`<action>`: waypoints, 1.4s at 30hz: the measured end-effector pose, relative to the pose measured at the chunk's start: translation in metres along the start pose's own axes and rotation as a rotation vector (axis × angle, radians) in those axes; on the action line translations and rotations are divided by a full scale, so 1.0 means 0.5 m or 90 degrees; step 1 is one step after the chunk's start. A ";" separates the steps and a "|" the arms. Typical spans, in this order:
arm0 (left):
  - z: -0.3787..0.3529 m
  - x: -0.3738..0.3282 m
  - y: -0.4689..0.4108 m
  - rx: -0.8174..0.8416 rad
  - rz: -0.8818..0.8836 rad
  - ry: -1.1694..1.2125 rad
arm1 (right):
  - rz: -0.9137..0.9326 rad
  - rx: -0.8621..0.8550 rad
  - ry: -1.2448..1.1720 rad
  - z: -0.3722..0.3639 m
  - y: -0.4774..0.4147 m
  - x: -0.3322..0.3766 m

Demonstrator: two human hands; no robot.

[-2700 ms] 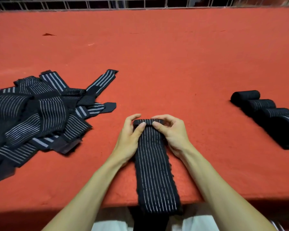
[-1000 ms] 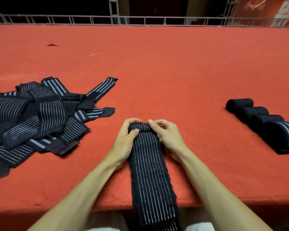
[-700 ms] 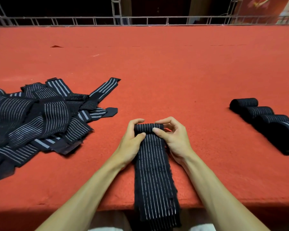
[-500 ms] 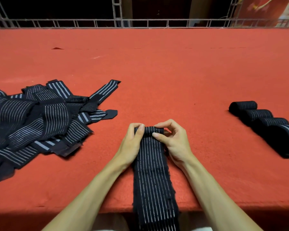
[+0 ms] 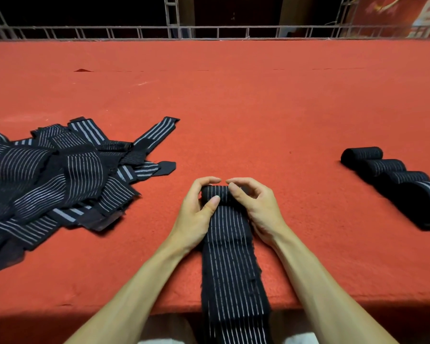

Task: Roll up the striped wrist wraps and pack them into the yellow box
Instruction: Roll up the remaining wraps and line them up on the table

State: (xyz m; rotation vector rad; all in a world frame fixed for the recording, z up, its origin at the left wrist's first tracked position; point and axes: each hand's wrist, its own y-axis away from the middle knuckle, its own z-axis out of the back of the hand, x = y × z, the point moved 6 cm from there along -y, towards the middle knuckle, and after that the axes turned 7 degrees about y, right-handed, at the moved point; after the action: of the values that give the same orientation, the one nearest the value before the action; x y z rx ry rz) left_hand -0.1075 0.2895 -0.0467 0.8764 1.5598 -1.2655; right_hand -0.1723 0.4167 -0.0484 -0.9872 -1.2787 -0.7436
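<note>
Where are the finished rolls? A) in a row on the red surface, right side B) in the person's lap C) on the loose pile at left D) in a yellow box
A: the rolled wraps lie in a row on the red surface at the right.

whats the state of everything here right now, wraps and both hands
striped wrap: far end rolled up, the rest flat on the table and hanging over its near edge
left hand: grips the rolled end
right hand: grips the rolled end
pile of wraps: unrolled, heaped at the left
rolled wraps: finished, in a row at the right
yellow box: not in view
</note>
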 end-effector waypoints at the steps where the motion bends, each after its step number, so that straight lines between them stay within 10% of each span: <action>1: 0.001 -0.001 0.000 -0.005 -0.006 0.003 | -0.005 -0.004 0.006 -0.001 0.001 -0.002; 42: 0.006 0.011 -0.004 -0.002 0.094 0.117 | -0.010 -0.003 0.057 0.000 -0.003 -0.011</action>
State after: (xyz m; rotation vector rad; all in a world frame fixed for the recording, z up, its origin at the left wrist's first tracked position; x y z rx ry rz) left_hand -0.1107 0.2860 -0.0514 1.1112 1.6057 -1.1015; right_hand -0.1746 0.4157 -0.0535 -0.9394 -1.2090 -0.7946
